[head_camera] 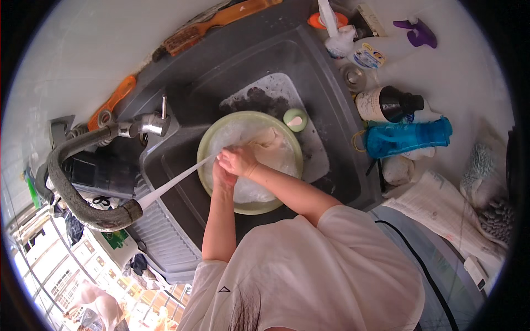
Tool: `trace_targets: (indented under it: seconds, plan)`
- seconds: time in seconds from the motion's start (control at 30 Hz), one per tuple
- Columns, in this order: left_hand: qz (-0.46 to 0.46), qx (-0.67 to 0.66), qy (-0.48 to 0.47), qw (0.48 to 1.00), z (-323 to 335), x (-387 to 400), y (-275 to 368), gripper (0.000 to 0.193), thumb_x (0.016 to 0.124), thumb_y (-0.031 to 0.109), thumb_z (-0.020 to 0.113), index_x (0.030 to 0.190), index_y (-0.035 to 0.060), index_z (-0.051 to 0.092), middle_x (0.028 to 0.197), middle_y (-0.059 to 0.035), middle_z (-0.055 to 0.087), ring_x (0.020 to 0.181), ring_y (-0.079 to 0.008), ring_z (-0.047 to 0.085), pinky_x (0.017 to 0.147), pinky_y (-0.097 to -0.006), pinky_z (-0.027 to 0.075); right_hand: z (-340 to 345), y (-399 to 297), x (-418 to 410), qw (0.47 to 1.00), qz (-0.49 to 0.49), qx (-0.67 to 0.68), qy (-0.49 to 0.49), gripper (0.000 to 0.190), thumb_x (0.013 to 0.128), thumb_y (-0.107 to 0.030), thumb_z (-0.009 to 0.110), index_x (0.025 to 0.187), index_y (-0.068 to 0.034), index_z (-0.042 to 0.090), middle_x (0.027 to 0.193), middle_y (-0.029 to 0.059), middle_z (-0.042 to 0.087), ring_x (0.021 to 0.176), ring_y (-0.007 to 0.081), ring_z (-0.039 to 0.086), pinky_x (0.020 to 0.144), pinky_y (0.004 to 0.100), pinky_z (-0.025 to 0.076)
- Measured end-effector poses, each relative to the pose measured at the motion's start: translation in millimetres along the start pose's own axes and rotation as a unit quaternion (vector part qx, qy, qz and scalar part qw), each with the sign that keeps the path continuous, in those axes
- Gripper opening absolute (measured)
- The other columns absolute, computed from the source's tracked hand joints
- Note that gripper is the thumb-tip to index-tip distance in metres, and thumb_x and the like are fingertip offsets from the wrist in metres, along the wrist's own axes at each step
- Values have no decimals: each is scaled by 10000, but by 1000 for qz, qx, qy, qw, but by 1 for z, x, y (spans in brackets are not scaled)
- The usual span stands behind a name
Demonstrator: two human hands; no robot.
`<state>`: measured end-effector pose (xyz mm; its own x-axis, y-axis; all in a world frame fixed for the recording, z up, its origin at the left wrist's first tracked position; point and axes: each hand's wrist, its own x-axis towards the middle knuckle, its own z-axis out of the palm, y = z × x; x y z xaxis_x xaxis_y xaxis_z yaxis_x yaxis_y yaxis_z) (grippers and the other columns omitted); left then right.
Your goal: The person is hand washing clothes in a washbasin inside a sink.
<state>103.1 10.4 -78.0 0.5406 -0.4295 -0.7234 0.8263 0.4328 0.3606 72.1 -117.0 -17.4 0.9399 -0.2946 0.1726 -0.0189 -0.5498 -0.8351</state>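
Note:
A pale green round basin [203, 136] stands in the dark grey sink [186, 107], holding foamy water and a cream-coloured cloth [267, 140]. My left hand [224, 175] and my right hand [238, 160] are pressed together over the left part of the basin. Their fingers overlap, so whether anything is pinched between them is hidden. From the curved metal faucet [103, 217] a white stream of water [176, 182] runs to the fingers. Beside the basin's upper right rim is a small green round container [295, 120] with a pinkish piece on it.
On the right ledge are a blue translucent bottle [408, 137], a black-topped bottle [389, 103], a spray bottle [372, 53] and a folded cloth [443, 211]. Orange-handled brushes [219, 25] lie along the back edge. A ribbed washboard surface [165, 223] borders the sink's left side.

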Motion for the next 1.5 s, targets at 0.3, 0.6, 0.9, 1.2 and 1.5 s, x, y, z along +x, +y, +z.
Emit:
trace_targets:
  seconds: [0.3, 0.6, 0.9, 1.2, 1.5]
  plan:
    - [335, 561, 10, 757, 45, -11, -33, 466, 839, 150, 623, 1265, 21, 484, 1178, -133, 589, 1084, -303, 573, 878, -401, 484, -24, 71, -2, 985, 163, -55, 11, 386, 933, -395, 475, 1029, -55, 629, 931, 178, 657, 859, 343, 629, 781, 469, 477]
    - [227, 820, 36, 525, 42, 12, -48, 375, 715, 165, 688, 1067, 46, 636, 990, -209, 651, 917, -433, 610, 823, -466, 499, -25, 184, -63, 913, 374, 25, -157, 384, 943, -381, 480, 1120, -67, 613, 1000, 153, 661, 970, 307, 621, 886, 422, 465]
    - [429, 551, -28, 715, 94, -52, 3, 580, 648, 174, 805, 1172, 51, 591, 1195, -135, 592, 1116, -285, 576, 950, -397, 455, -129, -56, 40, 928, 66, 271, -246, 153, 934, -149, 575, 992, -42, 481, 871, 66, 555, 862, 141, 547, 775, 298, 448]
    - [260, 337, 19, 905, 100, -69, 8, 345, 862, 200, 570, 1159, 31, 617, 914, -84, 679, 811, -181, 621, 744, -341, 496, -229, -120, 65, 870, 7, 453, -195, 124, 941, -101, 574, 1044, -82, 508, 1012, -12, 451, 1044, 78, 427, 803, 235, 417]
    - [164, 42, -31, 985, 72, -61, 10, 443, 933, 210, 413, 1312, -7, 490, 1255, -103, 568, 1187, -208, 531, 1028, -333, 375, -178, -112, 90, 945, 7, 301, -128, 162, 932, -182, 623, 996, -67, 528, 901, -11, 556, 863, 58, 498, 780, 213, 417]
